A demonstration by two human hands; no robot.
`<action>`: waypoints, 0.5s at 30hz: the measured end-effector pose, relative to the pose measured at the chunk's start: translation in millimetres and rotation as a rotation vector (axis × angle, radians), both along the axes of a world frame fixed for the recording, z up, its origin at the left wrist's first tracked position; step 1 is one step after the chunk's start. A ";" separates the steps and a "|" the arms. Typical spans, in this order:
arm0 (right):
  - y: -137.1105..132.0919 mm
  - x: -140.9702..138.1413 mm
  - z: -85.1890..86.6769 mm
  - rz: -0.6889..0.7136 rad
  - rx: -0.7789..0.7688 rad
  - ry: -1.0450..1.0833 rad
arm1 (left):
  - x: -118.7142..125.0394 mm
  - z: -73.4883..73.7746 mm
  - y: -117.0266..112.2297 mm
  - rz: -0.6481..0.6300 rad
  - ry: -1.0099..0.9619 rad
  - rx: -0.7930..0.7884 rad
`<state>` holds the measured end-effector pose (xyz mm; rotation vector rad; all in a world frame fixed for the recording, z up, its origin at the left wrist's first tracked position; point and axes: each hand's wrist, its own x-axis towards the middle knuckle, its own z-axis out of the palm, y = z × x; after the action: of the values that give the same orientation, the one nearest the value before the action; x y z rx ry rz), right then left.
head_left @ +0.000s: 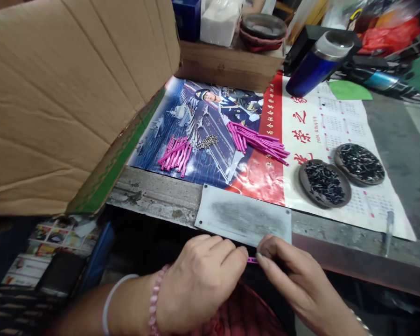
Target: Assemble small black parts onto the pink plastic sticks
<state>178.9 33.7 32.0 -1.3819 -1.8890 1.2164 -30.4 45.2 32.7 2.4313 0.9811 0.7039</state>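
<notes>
Left grip (pixel 203 277) curls inward — right grip (pixel 296 275) pinches.

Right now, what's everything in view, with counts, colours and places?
Table: one, grey, centre
Poster: one, multicoloured, on table
Loose strips: many, pink, on poster
Metal bits: many, silvery, between strip piles
Dishes: two, brown, poster's right
Small pieces: many, black, in dishes
Plate: one, grey, table's front edge
Held strip: one, pink, bottom centre
Tumbler: one, blue, upper right
Cardboard: one sheet, brown, left
Rear box: one, brown, behind poster
Other clutter: uncounted, mixed, background
Bracelet: one, pink, left wrist
Left fingers: one set, bare, at held strip
Right fingers: one set, bare, at held strip
</notes>
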 end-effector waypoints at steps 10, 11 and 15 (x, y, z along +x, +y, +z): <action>6.3 -8.9 -1.2 -0.016 -0.169 0.063 | -3.4 -3.5 -1.0 0.040 -0.070 0.066; 6.9 -10.8 -1.2 -0.007 -0.183 0.076 | -4.0 -4.4 -1.5 0.040 -0.072 0.081; 9.4 -18.9 -1.9 0.004 -0.227 0.086 | -9.1 -9.6 -3.5 0.042 -0.087 0.138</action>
<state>160.1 43.1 30.0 -1.4143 -1.7388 1.5059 -39.5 41.8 23.1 2.4793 0.9816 0.9123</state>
